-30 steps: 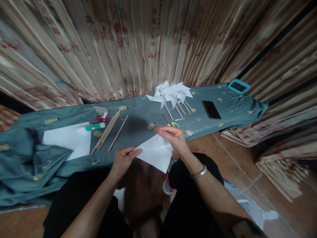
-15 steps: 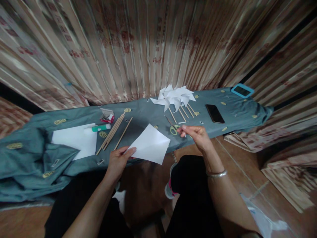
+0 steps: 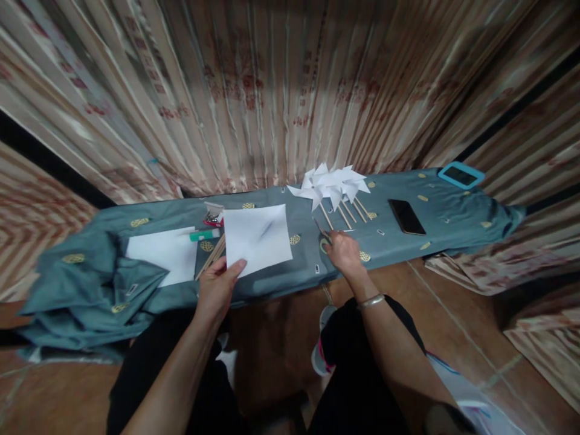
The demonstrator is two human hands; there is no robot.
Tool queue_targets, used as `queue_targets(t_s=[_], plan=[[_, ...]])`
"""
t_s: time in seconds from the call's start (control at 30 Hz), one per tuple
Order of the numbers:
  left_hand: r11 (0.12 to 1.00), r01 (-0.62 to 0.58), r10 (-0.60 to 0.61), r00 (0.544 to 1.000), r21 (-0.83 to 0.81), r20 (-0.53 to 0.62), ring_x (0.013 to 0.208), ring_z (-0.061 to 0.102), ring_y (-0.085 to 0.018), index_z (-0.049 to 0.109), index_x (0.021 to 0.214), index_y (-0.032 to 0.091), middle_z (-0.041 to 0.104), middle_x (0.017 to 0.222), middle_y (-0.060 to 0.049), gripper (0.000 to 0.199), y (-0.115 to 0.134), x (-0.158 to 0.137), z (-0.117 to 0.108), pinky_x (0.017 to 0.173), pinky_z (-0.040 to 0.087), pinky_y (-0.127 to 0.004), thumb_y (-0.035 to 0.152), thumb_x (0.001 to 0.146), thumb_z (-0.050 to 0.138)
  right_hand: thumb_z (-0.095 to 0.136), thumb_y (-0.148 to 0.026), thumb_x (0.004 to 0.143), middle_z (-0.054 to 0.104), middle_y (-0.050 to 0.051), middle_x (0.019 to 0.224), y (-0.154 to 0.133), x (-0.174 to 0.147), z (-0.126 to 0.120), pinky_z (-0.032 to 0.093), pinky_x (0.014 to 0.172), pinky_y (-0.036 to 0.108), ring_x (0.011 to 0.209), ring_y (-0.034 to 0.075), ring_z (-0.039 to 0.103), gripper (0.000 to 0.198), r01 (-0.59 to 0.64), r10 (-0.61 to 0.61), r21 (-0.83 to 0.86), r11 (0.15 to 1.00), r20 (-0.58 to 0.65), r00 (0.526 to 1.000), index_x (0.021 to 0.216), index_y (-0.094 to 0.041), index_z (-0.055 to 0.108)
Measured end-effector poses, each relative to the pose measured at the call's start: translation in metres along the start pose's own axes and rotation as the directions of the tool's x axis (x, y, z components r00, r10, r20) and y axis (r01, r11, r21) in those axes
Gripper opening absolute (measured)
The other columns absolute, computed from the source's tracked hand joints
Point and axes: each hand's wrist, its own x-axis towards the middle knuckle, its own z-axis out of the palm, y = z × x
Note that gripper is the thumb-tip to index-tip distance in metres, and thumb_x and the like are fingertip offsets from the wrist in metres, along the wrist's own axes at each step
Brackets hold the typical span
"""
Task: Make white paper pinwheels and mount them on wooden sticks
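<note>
My left hand (image 3: 218, 283) pinches the lower edge of a square white sheet of paper (image 3: 260, 232), raised over the cloth-covered table. A faint dark line, crease or shadow, shows on the sheet. My right hand (image 3: 345, 252) is closed at the handles of the green scissors (image 3: 324, 243), which lie with their blades pointing away; the fingers cover part of them. Just beyond are several white paper pinwheels (image 3: 335, 184) on wooden sticks. More wooden sticks (image 3: 211, 257) are partly hidden behind the held sheet.
At left, a green glue stick (image 3: 205, 234) touches white paper (image 3: 156, 251) partly covered by bunched cloth. A small red-and-white box (image 3: 214, 216) with metal bits sits behind. A black phone (image 3: 406, 217) and blue-framed device (image 3: 461, 175) lie right. A curtain (image 3: 281, 90) hangs behind.
My left hand has turned the sheet and moved it left, over the sticks. My right hand has lowered leftward onto the scissors' handles. The camera view has shifted slightly left.
</note>
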Motion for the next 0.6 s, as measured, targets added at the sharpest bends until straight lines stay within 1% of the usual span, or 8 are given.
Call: queue_targets(t_s=[0.2,0.3,0.33,0.37,0.4,0.47,0.53,0.6], plan=[[0.994,-0.053,0.055,0.998,-0.097,0.018,0.097,0.068,-0.025,0.072,0.076,0.015,0.075,0.085,-0.005,0.034,0.018,0.004,0.010,0.095,0.052,-0.039,0.020,0.046,0.088,0.060,-0.019,0.079,0.072,0.017,0.078,0.005,-0.026,-0.018,0.050,0.069,0.039,0.077,0.032,0.070,0.009,-0.021,0.024,-0.023,1.000,0.142,0.990,0.086,-0.016,0.067],[0.990,-0.027,0.033,0.999,-0.139,0.037,0.098,0.069,-0.025,0.071,0.077,0.013,0.075,0.085,-0.007,0.031,0.026,0.013,0.024,0.096,0.052,-0.040,0.016,0.050,0.085,0.061,-0.020,0.077,0.073,0.011,0.077,0.011,-0.033,-0.027,0.051,0.070,0.035,0.078,0.027,0.070,0.011,-0.088,0.063,0.136,0.987,0.177,0.982,0.086,-0.019,0.067],[0.989,-0.025,0.032,0.999,-0.146,0.044,0.098,0.069,-0.025,0.070,0.078,0.013,0.075,0.085,-0.007,0.030,0.028,0.016,0.029,0.095,0.052,-0.040,0.016,0.051,0.084,0.062,-0.022,0.075,0.073,0.008,0.077,0.012,-0.034,-0.029,0.051,0.066,0.033,0.076,0.025,0.070,0.013,-0.130,0.079,0.266,0.955,0.195,0.978,0.087,-0.020,0.067],[0.988,-0.024,0.032,0.998,-0.150,0.049,0.097,0.069,-0.025,0.070,0.079,0.013,0.075,0.084,-0.007,0.030,0.029,0.021,0.034,0.095,0.052,-0.040,0.016,0.051,0.084,0.065,-0.025,0.073,0.073,0.006,0.078,0.013,-0.034,-0.030,0.051,0.061,0.031,0.073,0.023,0.070,0.018,-0.186,0.092,0.432,0.882,0.231,0.969,0.090,-0.020,0.067],[0.988,-0.025,0.032,0.998,-0.150,0.049,0.095,0.070,-0.024,0.070,0.079,0.013,0.075,0.083,-0.007,0.031,0.029,0.025,0.037,0.093,0.053,-0.040,0.017,0.051,0.084,0.068,-0.029,0.070,0.073,0.005,0.078,0.012,-0.034,-0.031,0.050,0.055,0.028,0.070,0.021,0.069,0.024,-0.253,0.093,0.611,0.750,0.281,0.955,0.093,-0.020,0.066],[0.991,-0.032,0.037,0.999,-0.129,0.035,0.089,0.071,-0.024,0.071,0.079,0.013,0.075,0.081,-0.006,0.035,0.028,0.036,0.042,0.088,0.055,-0.039,0.020,0.048,0.085,0.077,-0.036,0.061,0.073,0.005,0.077,0.006,-0.035,-0.030,0.047,0.048,0.024,0.066,0.020,0.069,0.038,-0.385,0.056,0.855,0.349,0.391,0.919,0.094,-0.019,0.066],[0.995,-0.067,0.068,0.998,-0.071,0.010,0.081,0.071,-0.023,0.072,0.078,0.014,0.075,0.078,-0.005,0.036,0.025,0.046,0.041,0.080,0.056,-0.037,0.024,0.046,0.086,0.084,-0.037,0.055,0.074,0.005,0.078,-0.005,-0.036,-0.028,0.048,0.051,0.022,0.065,0.017,0.068,0.044,-0.452,0.004,0.891,0.038,0.453,0.892,0.092,-0.018,0.068],[0.991,-0.132,0.133,0.991,0.027,-0.013,0.072,0.070,-0.021,0.073,0.077,0.013,0.075,0.075,-0.005,0.036,0.023,0.057,0.036,0.073,0.056,-0.034,0.029,0.047,0.086,0.088,-0.035,0.054,0.074,0.004,0.079,-0.017,-0.039,-0.024,0.051,0.058,0.021,0.064,0.013,0.067,0.042,-0.500,-0.048,0.856,-0.132,0.498,0.866,0.088,-0.018,0.071]])
